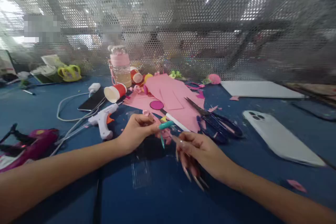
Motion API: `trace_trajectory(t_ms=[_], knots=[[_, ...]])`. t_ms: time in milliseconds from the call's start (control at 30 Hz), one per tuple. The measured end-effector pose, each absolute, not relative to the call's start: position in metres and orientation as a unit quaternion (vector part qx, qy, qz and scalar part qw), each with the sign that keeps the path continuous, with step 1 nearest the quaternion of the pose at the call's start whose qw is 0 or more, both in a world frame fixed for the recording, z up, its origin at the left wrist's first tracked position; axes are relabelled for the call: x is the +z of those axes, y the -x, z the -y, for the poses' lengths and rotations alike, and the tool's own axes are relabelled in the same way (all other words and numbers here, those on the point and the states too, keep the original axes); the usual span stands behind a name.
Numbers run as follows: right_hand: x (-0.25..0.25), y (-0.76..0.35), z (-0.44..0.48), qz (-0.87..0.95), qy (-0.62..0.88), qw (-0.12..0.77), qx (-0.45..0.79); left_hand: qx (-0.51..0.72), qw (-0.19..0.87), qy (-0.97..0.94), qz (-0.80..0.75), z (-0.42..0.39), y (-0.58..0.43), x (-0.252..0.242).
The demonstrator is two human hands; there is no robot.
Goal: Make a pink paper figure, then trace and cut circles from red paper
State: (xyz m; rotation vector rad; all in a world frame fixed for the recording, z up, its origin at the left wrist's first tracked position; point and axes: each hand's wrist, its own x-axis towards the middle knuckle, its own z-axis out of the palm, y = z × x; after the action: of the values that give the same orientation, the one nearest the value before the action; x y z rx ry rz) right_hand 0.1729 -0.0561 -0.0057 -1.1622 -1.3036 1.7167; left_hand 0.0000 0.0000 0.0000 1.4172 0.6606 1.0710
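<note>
My left hand (138, 131) is closed in a pinch around a small curled piece of pink paper (166, 133). Narrow teal pieces (166, 125) stick out at its fingertips; I cannot tell if they are long nails or separate things. My right hand (201, 148) has thumb and forefinger pressed together at the right end of the same paper, its other fingers with long nails curled below. Both hands are just above the blue table. Beyond them lie pink paper sheets (168, 98), a white pen-like stick (177, 121) and dark blue-handled scissors (217, 120).
On the left are a white glue gun (103, 120), a black phone (91, 99) with a white cable and a purple pouch (39, 143). Paper cups (115, 92) and a pink-lidded bottle (120, 64) stand near the perforated metal screen (168, 17). A white phone (280, 136) lies right.
</note>
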Motion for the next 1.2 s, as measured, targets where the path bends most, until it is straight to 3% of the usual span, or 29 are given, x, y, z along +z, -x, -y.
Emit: trace_trajectory(t_ms=[400,1000,1200], knots=[[-0.0097,-0.1725,0.0544,0.523,0.41,0.325,0.673,0.406,0.63,-0.603,-0.273,0.0042,0.0004,0.0068],[-0.008,-0.1708,0.0551,0.535,0.409,0.307,0.673,0.398,0.632,-0.58,-0.326,0.0042,0.002,0.0048],[-0.0079,-0.1706,0.0555,0.523,0.448,0.337,0.642,0.433,0.617,-0.572,-0.323,0.0032,0.0008,0.0054]])
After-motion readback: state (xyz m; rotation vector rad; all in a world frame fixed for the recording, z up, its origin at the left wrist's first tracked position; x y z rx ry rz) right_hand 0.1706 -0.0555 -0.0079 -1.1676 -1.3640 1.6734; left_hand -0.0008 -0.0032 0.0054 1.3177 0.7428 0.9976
